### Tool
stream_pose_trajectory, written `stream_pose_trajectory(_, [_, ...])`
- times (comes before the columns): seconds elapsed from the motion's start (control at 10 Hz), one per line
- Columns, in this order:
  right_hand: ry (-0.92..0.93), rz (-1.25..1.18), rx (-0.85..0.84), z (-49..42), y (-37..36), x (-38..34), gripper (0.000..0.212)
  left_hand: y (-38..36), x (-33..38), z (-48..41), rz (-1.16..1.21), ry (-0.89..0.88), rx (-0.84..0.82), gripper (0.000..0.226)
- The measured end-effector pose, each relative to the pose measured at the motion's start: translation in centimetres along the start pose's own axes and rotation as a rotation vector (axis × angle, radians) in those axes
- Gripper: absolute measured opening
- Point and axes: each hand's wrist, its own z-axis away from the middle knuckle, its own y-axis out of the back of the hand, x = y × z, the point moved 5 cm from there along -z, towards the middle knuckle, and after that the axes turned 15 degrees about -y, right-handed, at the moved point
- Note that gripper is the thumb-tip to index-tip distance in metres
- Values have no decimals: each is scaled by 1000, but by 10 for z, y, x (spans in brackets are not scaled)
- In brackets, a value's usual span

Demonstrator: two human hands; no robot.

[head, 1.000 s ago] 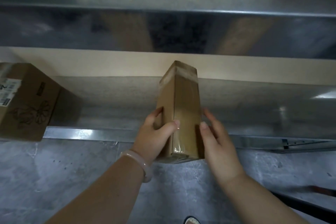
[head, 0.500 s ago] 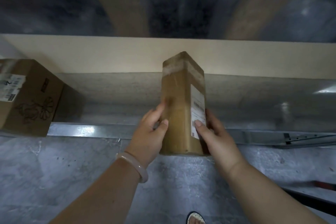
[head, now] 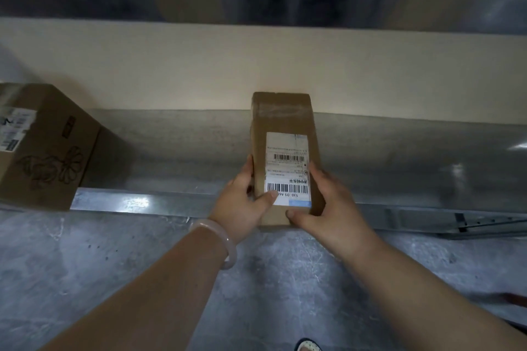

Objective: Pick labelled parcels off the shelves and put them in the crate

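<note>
A narrow brown cardboard parcel (head: 283,122) with a white barcode label facing me is held in front of the low metal shelf (head: 399,157). My left hand (head: 242,205) grips its left side, thumb lying on the label's lower corner. My right hand (head: 330,208) grips the right side and bottom corner, thumb under the label. A pale bangle sits on my left wrist. No crate is in view.
A bigger cardboard box (head: 42,148) with a label and a flower print stands on the shelf at far left. The shelf's metal front rail (head: 142,204) runs across. Below is grey marbled floor (head: 85,265); a shoe tip (head: 308,346) shows at the bottom edge.
Both hands have turned the parcel about its long axis, so the label, first hidden and then on the right side, now faces me. The view has tilted down slightly.
</note>
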Motion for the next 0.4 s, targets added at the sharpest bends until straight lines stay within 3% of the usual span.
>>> stream_pose_trajectory(0.1, [18,96,14,-5,-3,2,100,2,-1,-9,-49,-45,-4,80])
stream_pose_trajectory(0.2, [57,162,18,-8,-4,-2,100,7,-5,-14,-185,-33,-33,80])
stream_pose_trajectory(0.4, [11,350,29,3,6,-9,106,21,16,-7,-637,-106,-52,77])
